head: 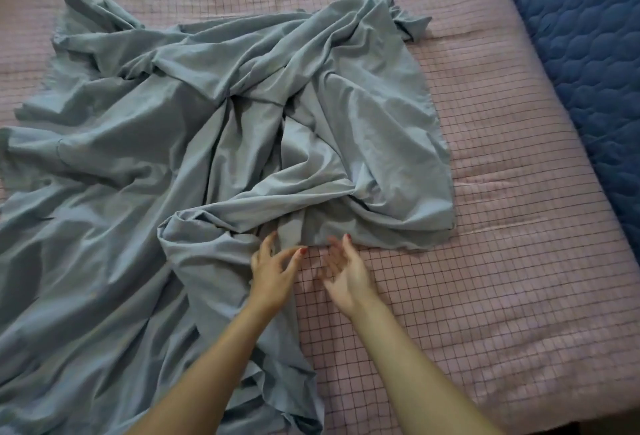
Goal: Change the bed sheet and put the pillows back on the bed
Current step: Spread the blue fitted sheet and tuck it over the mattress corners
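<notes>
Sheet point(180, 143), grey-blue, crumpled across left and middle of bed point(502, 226); pink checked cover bare along right side. Left hand point(273, 272) and right hand point(346, 272), fingers spread, holding nothing, at sheet's near hem. Blue quilt point(588, 36) beyond right edge.

Spread hands point(304, 272) beside rumpled grey sheet point(145, 143)

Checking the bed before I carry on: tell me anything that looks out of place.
The crumpled grey-blue cotton sheet lies bunched and twisted over the left of the pink grid-patterned mattress cover, not spread flat. Both hands are open at its near edge.
</notes>
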